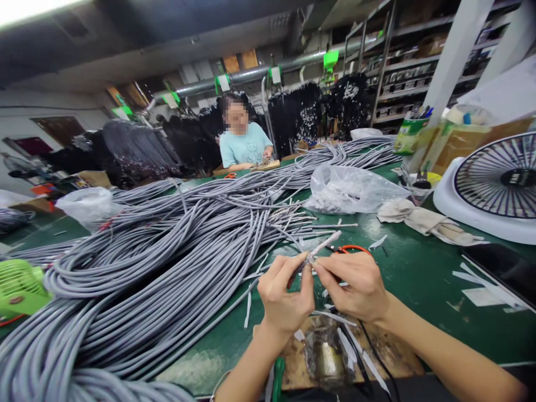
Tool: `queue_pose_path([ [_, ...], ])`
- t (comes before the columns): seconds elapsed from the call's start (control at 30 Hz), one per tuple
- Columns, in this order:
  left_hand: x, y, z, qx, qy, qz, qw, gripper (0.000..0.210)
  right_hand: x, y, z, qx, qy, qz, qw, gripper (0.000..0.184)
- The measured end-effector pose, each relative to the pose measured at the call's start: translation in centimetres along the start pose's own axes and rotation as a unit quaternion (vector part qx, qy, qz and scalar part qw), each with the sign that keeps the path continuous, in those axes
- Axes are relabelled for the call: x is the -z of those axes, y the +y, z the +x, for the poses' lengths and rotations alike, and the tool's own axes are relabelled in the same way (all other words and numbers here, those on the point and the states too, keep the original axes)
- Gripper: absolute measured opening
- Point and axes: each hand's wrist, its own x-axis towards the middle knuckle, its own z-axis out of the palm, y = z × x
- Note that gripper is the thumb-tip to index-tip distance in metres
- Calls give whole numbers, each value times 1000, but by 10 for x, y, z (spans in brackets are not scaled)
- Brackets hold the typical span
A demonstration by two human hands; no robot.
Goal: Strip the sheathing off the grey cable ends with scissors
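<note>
My left hand [287,287] pinches the end of a grey cable, where the outer jacket stops and a pale stripped end [324,244] sticks out, pointing away to the upper right. Thumb and forefinger of my right hand [355,282] are closed at the same spot, against the silvery strands at the jacket's edge. Just beyond the fingers lies a tool with orange handles [354,248], partly hidden by my right hand. Left of my hands spreads a large bundle of grey cables [167,279], several with pale stripped ends [288,218].
A wooden board [393,352] with a metal cylinder [329,354] sits before me, with a green handle [278,379] beside it. A plastic bag [352,187], a cloth glove [427,220] and a white fan [448,195] stand right. Across the table sits a co-worker [247,146].
</note>
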Motion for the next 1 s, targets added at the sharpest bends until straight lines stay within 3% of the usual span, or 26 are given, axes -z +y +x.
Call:
queue_pose_path([
  [0.17, 1, -1, -2, -14, 1, -4, 1000, 22, -1, -5, 0, 9, 24, -6, 1000, 10],
  [0.27, 2, -1, 0, 20, -19, -11, 1000, 19, 0, -6, 1, 12, -4, -35, 999, 11],
  [0.37, 5, -3, 2, 30, 1, 2, 1000, 17, 5, -3, 3, -35, -35, -30, 998, 13],
  [0.47, 8, -5, 3, 23, 26, 14, 999, 16, 10, 0, 4, -72, -22, -30, 997, 10],
  [0.57, 9, -7, 3, 6, 33, 13, 999, 18, 11, 1, 4, -65, -5, -39, 997, 8],
  [1.0, 7, -5, 0, -34, 27, 25, 999, 26, 6, -1, 2, -94, -34, -19, 995, 14],
])
